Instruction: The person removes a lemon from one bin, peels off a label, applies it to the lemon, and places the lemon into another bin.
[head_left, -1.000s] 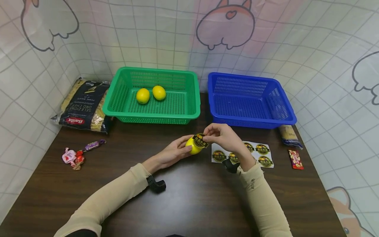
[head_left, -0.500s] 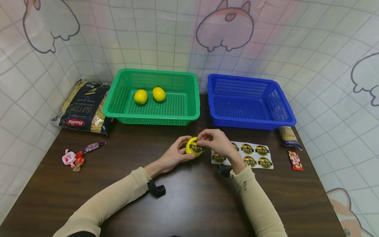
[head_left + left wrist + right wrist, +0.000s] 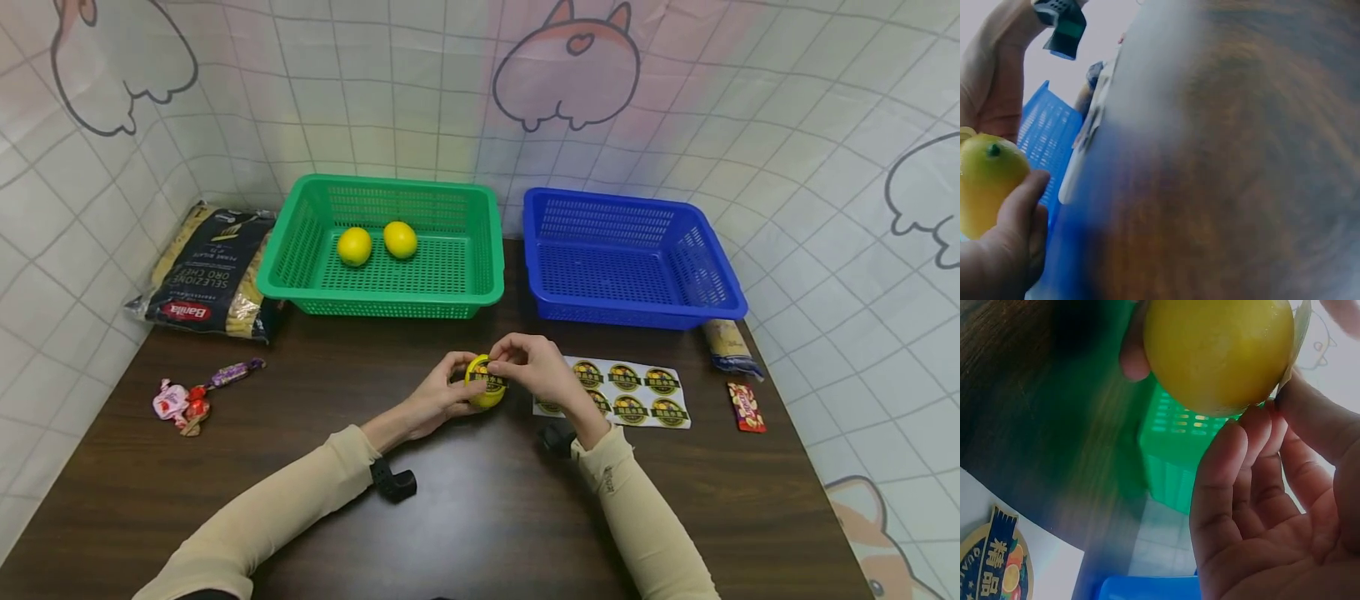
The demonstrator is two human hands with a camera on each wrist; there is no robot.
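My left hand (image 3: 435, 402) holds a yellow lemon (image 3: 489, 402) over the table, fingers on its far side and thumb on the near side. In the left wrist view the lemon's greenish stem end (image 3: 994, 149) shows beside the thumb. A round black-and-gold sticker (image 3: 487, 381) lies against the lemon's top. My right hand (image 3: 534, 371) pinches the sticker's edge between thumb and fingertips. The right wrist view shows the sticker edge-on (image 3: 1299, 340), standing slightly off the skin, with fingertips touching the lemon's underside.
A white sticker sheet (image 3: 1054, 562) lies right of my hands. Behind stand a green basket (image 3: 390, 307) with two lemons and a blue basket (image 3: 637, 312). A pasta bag (image 3: 213, 275) and wrapped candies (image 3: 174, 402) are left; a red packet (image 3: 746, 407) and another bag (image 3: 730, 346) are right.
My right hand has moved left and slightly down, bringing the sticker from the lemon's right side onto its top. The left hand has turned the lemon slightly and keeps hold of it.
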